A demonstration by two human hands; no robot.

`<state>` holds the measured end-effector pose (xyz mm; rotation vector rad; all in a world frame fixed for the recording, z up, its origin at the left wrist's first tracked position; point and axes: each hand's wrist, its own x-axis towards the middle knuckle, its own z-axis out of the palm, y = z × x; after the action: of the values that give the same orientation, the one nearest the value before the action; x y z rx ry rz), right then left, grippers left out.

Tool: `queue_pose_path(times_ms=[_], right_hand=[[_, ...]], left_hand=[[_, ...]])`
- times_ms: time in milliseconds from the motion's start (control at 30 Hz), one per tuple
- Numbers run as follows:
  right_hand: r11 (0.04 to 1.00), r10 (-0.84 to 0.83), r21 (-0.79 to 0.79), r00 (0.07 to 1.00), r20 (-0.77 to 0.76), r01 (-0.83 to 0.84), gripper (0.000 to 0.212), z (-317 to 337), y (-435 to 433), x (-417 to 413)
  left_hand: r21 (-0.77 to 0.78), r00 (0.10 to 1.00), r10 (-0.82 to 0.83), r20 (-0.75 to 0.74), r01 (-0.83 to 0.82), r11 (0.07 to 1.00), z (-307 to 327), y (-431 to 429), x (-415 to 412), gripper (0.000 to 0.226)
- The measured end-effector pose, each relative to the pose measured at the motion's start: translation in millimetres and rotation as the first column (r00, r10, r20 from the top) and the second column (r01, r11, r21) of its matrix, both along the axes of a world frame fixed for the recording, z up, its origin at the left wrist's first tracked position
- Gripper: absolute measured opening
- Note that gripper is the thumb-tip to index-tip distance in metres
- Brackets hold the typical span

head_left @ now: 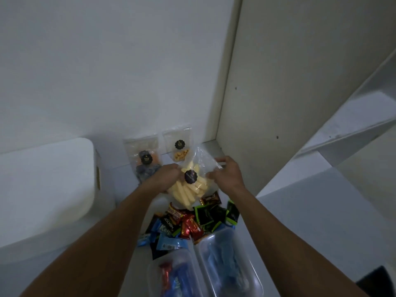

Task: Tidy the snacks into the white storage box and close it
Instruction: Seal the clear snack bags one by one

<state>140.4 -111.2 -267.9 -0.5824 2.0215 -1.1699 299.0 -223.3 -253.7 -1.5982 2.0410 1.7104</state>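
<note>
Both hands hold the bag of yellow sticks (191, 192): the left hand (169, 176) curled round its side, the right hand (227, 174) pinching the loose plastic top. The white box (42, 185) stands well left of the grip; I would carry the bag level, without squeezing.

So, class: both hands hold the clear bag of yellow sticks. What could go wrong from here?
The thin bag of yellow sticks, held by the left hand and right hand, might tear or its sticks snap. Swinging it towards the white box could knock the pouches by the wall or scatter the wrapped sweets.
</note>
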Motion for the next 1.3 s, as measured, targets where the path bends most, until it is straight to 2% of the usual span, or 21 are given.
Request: queue_pose_path(times_ms=[67,167,233,367,500,633,733,833,933,1100,1300], right_hand=[[0.999,0.014,-0.050,0.999,0.044,-0.012,0.054,24.7,2.5,4.2],[0.990,0.081,-0.116,0.997,0.017,-0.079,0.049,66.0,10.9,13.8],[0.979,0.135,-0.153,0.991,-0.024,-0.137,0.045,95.2,18.5,22.6],[0.948,0.228,-0.188,0.959,-0.168,-0.258,0.033,152.0,35.7,38.7],[0.916,0.279,-0.206,0.916,-0.289,-0.344,0.025,206.4,48.7,49.4],[0.862,0.346,-0.244,0.867,-0.358,-0.445,0.015,250.3,51.7,60.4],[0.815,0.398,-0.252,0.820,-0.410,-0.522,0.012,278.4,46.5,69.3],[0.765,0.446,-0.265,0.780,-0.439,-0.587,0.010,300.9,36.3,74.4],[0.729,0.454,-0.299,0.762,-0.461,-0.615,0.018,320.0,26.2,75.2],[0.709,0.424,-0.326,0.746,-0.513,-0.626,0.014,344.0,12.1,66.9],[0.674,0.410,-0.338,0.712,-0.570,-0.657,0.011,361.7,1.8,62.8]], left_hand=[[-0.028,1.000,-0.008,-0.012,0.008,1.000,24.1,4.3,9.9,0.030],[-0.076,0.997,-0.041,-0.061,0.037,0.996,59.8,15.7,26.6,0.029],[-0.114,0.987,-0.009,-0.162,-0.010,0.993,84.0,26.5,38.4,0.039],[-0.211,0.924,0.065,-0.376,-0.154,0.965,131.4,47.1,58.8,0.020],[-0.278,0.898,0.061,-0.435,-0.199,0.940,172.4,64.9,77.7,0.021],[-0.253,0.858,0.064,-0.509,-0.221,0.942,207.2,71.6,95.1,0.032],[-0.337,0.816,0.038,-0.577,-0.281,0.899,237.5,72.2,103.1,0.019],[-0.318,0.755,0.070,-0.651,-0.356,0.878,263.6,69.4,110.2,0.015],[-0.307,0.726,0.087,-0.683,-0.393,0.867,282.4,64.7,113.4,0.012],[-0.248,0.645,0.104,-0.757,-0.431,0.868,306.5,61.6,107.4,0.019],[-0.210,0.576,0.138,-0.806,-0.497,0.842,320.8,56.2,100.2,0.012]])
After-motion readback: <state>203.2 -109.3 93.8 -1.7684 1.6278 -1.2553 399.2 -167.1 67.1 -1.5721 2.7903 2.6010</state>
